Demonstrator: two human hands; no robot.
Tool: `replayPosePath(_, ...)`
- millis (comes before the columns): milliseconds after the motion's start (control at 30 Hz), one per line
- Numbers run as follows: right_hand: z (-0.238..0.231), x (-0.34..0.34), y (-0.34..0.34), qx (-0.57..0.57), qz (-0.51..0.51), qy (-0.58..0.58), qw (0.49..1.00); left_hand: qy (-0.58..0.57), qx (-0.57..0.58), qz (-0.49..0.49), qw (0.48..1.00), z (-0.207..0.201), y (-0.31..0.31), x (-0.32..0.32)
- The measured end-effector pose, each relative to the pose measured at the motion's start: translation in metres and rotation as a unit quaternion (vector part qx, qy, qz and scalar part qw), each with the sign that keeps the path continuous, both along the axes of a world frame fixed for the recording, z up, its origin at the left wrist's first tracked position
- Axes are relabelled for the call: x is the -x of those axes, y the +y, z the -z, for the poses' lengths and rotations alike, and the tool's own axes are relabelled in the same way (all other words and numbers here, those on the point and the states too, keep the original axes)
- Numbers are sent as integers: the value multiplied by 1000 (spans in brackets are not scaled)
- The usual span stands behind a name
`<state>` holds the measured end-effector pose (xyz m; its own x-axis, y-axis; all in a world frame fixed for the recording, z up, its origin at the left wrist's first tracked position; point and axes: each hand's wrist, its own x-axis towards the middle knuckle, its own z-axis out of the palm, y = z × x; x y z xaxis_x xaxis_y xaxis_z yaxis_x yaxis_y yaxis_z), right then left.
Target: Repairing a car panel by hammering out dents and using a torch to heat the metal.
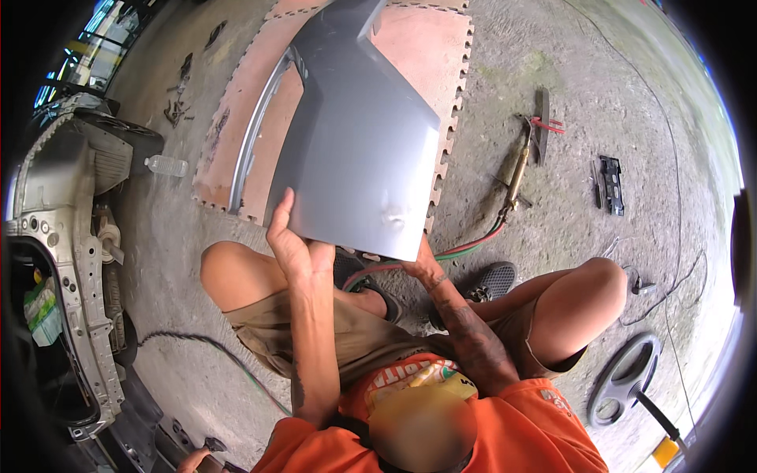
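Observation:
A large silver-grey car body panel [359,158] slants away from me, its near end raised in front of my shins. At its lower left edge, my left hand [300,248] grips it with one digit showing along the side and the other fingers partly under the metal. My right hand [420,262] holds the lower right corner; its fingers are mostly hidden behind the panel. A small pale scuffed patch [392,217] shows near that corner. Beneath the panel lie pink interlocking foam mats [438,51], with a curved silver strip [260,126] to the left.
On the concrete to the right lie a brass gas torch [518,169] with red and green hoses [473,246], a black bracket [611,185] and a dark oval frame [627,382]. A stripped car body [79,315] stands left, near a clear plastic bottle [165,165].

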<state>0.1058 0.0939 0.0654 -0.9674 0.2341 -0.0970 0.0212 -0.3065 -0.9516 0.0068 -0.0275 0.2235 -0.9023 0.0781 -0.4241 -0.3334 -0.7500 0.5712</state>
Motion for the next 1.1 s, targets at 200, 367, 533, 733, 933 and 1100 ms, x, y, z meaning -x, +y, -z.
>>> replayPosePath(200, 3, 0, 6, 154, -21, -67, 986, 6, 54, -31, 998, -4, -5, -10)
replayPosePath(367, -19, 1, 4, 269, -34, 0, 963, -3, 80, -30, 996, -21, -18, -22)
replayPosePath(533, -7, -11, -3, 101, -114, -5, 988, -4, 145, -61, 987, -18, -26, -33)
replayPosePath(733, 19, -23, -14, -75, -155, -26, 985, 79, 250, -113, 958, 10, -23, -34)
replayPosePath(933, 19, -30, -20, -266, -138, 33, 953, 101, 281, -124, 946, 13, -24, -31)
replayPosePath(1100, 39, -39, -33, -128, -69, 8, 989, 113, 276, -118, 947, 18, -27, -31)
